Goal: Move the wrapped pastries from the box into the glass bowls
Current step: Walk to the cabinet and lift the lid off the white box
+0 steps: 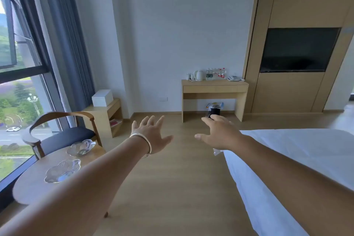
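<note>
Glass bowls sit on a round wooden table (38,184) at the lower left: the nearer glass bowl (62,171) and the farther glass bowl (81,147), both scalloped, apart from each other, with nothing visible inside. Beyond the table stands a wooden armchair (57,134) with a dark seat, by a tall window (17,82). A white box (102,97) rests, lid closed, on a low wooden side cabinet (104,117) behind the chair, well apart from the bowls. No pastries show. Both bare arms stretch forward over the wood floor. The left hand (153,134), with a silver bangle (142,144) at the wrist, has its fingers spread and grasps nothing. The right hand (220,133) is also spread, palm down; something small and white shows just under its wrist, possibly a wrapper. A white bed (297,168) fills the lower right.
</note>
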{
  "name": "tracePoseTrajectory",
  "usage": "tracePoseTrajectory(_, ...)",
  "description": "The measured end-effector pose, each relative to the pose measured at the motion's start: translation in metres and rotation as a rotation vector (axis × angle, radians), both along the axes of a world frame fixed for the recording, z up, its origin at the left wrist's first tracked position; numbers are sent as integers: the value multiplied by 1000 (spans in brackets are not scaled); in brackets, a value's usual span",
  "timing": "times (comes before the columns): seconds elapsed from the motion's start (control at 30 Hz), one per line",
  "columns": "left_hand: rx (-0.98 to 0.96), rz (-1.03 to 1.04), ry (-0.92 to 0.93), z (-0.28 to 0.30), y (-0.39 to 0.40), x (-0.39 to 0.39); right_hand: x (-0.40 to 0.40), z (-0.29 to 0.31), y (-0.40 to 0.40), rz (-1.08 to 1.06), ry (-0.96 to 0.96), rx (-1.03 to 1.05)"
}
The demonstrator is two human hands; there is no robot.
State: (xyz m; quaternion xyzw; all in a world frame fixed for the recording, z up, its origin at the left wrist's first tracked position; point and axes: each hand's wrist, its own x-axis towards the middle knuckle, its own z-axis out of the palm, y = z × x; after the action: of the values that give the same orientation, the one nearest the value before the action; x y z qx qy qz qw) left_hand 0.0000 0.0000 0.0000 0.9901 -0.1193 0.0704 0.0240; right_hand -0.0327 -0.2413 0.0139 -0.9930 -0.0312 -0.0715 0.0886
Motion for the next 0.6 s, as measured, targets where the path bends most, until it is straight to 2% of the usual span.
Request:
tracePoseTrajectory(0.33, 27, 24, -10, 0, 33, 164, 157, -3, 37, -6, -6, -9)
tracePoseTrajectory(0.6, 29, 18, 2, -5, 32, 260, 249, -14, 36, -23, 27, 12)
